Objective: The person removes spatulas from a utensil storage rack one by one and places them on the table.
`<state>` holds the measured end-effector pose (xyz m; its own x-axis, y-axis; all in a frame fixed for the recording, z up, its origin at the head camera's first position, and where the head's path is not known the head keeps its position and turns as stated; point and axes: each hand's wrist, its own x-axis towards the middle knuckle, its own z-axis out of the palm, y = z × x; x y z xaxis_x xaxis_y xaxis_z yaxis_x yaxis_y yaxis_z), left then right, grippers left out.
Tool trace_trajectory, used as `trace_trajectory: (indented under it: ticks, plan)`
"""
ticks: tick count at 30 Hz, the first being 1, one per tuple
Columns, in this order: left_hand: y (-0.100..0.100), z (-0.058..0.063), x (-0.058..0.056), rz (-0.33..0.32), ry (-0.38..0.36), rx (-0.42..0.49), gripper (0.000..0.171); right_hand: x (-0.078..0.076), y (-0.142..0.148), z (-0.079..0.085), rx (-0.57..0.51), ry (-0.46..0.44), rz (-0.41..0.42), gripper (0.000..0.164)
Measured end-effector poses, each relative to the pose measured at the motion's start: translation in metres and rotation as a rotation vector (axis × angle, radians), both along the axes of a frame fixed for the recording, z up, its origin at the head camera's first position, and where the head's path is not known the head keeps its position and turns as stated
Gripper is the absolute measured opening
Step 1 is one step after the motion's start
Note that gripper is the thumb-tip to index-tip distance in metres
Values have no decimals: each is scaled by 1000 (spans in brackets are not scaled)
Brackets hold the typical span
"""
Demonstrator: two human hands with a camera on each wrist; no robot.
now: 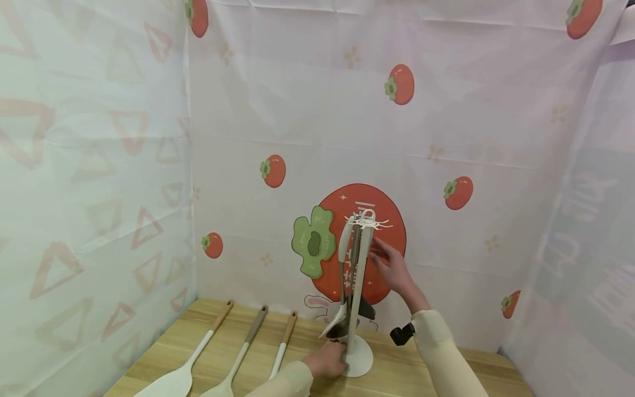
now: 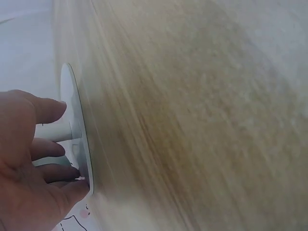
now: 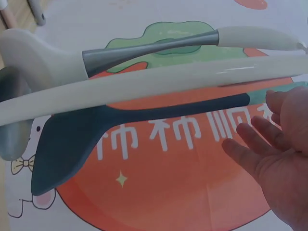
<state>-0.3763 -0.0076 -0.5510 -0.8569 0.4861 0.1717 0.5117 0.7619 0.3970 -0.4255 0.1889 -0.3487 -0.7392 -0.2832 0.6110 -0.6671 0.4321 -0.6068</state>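
A white utensil stand point(image 1: 360, 298) rises from a round base point(image 1: 361, 361), with a ring of hooks point(image 1: 368, 222) on top. My left hand point(image 1: 327, 358) holds it low down. In the left wrist view, that hand's thumb and bent fingers lie around the pole's foot, their tips at the base point(image 2: 72, 91). High on the stand's right side, my right hand point(image 1: 394, 270) reaches in with its fingers extended. In the right wrist view, its fingertips are at the green handle of a dark spatula point(image 3: 72, 144). A white-handled utensil point(image 3: 149, 53) hangs on the pole's other side.
To the left on the wooden table point(image 1: 397, 380) lie a large white turner point(image 1: 168, 383), a grey-handled utensil point(image 1: 243, 358) and a wooden-handled utensil point(image 1: 284, 347). A printed cloth point(image 1: 327, 110) backs the table, with more fabric at both sides.
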Motion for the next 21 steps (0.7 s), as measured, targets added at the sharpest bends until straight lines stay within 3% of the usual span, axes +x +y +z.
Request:
trace_trajectory:
  ticks: [5,12,21]
  plan:
    - [0,3,4,6,33,-2,15,-2,-6,4,-23,-6,2,50]
    - [-2,0,3,-45,137,-26,14,-5,-11,6,-82,-69,30,45]
    - [-3,-3,0,-59,144,-38,16,-4,-12,7,-110,-103,40,41]
